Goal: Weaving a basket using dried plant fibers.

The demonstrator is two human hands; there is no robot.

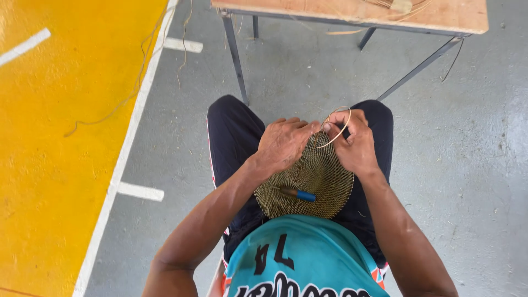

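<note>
I see a round woven disc (308, 181), olive-gold, tight spiral coils, lying flat on the lap over dark trousers (231, 137). Its far edge sits right under both sets of fingertips; the rest spreads back from the fingers toward the teal shirt (302, 258). My left hand (283, 144) is curled over the disc's far rim, fingers bent and closed down on the edge, pinching it. My right hand (356, 142) is bunched tight just beside the left fingertips, nearly touching them, fingers closed on a thin pale strand (342, 127) that loops up over the knuckles and back down to the rim. A small tool with a blue handle (300, 194) lies on the disc, behind the fingers on the near side, well clear of both hands; I cannot tell if its tip is stuck into the weave. No containers in view. Beyond the fingertips stands a wooden table (440, 16) on grey metal legs, with loose pale strands on top and a bundle at its edge. Grey concrete floor (467, 165) all round; out past the left fingers a yellow painted area (60, 137) with white lines and a stray strand lying on it. Nothing blocks the hands.
</note>
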